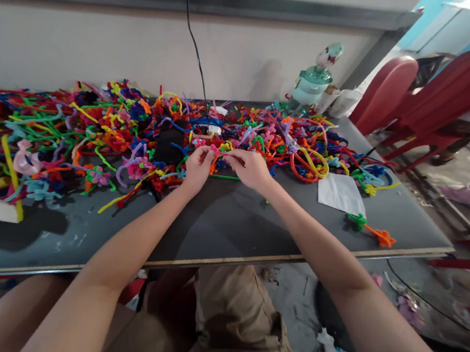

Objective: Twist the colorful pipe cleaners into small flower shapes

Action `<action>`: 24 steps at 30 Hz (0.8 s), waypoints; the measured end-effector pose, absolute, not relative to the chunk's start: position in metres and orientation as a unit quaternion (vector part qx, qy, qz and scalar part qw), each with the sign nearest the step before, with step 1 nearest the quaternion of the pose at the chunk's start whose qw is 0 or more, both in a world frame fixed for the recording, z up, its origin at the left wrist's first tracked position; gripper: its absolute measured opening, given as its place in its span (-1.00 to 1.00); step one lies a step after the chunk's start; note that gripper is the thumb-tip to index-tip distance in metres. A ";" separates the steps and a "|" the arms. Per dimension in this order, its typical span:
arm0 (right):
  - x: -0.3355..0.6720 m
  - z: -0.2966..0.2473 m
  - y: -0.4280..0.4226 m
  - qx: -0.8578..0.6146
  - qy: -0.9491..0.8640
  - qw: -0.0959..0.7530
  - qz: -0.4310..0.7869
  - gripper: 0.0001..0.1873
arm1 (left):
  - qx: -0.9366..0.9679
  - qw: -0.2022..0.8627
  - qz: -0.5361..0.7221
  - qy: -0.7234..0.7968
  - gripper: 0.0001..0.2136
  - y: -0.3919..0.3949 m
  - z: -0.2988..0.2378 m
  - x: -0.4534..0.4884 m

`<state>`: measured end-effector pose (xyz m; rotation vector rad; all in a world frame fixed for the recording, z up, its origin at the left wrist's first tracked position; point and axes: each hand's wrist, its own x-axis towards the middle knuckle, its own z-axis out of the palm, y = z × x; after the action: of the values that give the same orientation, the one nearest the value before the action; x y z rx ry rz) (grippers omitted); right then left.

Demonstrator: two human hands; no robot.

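Note:
Between my two hands is a pink pipe cleaner (pixel 219 152), pinched from both sides over the table's middle. My left hand (pixel 199 166) closes its thumb and fingers on one end. Fingertips of my right hand (pixel 249 168) are pressed together on the other end. Its exact shape is partly hidden by the fingers. Just beneath my hands a green pipe cleaner (pixel 225 177) lies on the dark tabletop. Behind them spreads a heap of colourful pipe cleaners (pixel 113 121), some twisted into flowers.
A green and clear bottle (pixel 311 88) stands at the back right by white cups (pixel 345 103). A white sheet (pixel 341 193) and an orange flower (pixel 382 238) lie to the right. A black cable (pixel 194 37) hangs down the wall. Red chairs (pixel 463 95) and a seated person are beyond.

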<state>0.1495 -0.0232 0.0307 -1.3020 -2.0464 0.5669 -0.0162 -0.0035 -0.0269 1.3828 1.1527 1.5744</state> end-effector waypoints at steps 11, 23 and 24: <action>0.163 0.005 -0.024 -0.502 -0.791 0.348 0.042 -0.69 | 0.546 0.406 0.588 0.436 -0.75 -0.012 -0.020 -0.011; 0.174 -0.004 -0.016 -0.416 -0.785 0.458 0.015 -0.70 | 0.519 0.508 0.553 0.408 -0.81 -0.011 -0.017 -0.008; 0.176 -0.004 -0.013 -0.403 -0.780 0.478 0.025 -0.70 | 0.533 0.523 0.532 0.398 -0.80 -0.013 -0.017 -0.007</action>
<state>0.1757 -0.0128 -0.0044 -0.9831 -1.9045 0.0601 -0.0071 -0.0133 -0.0165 1.2768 0.9541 1.2747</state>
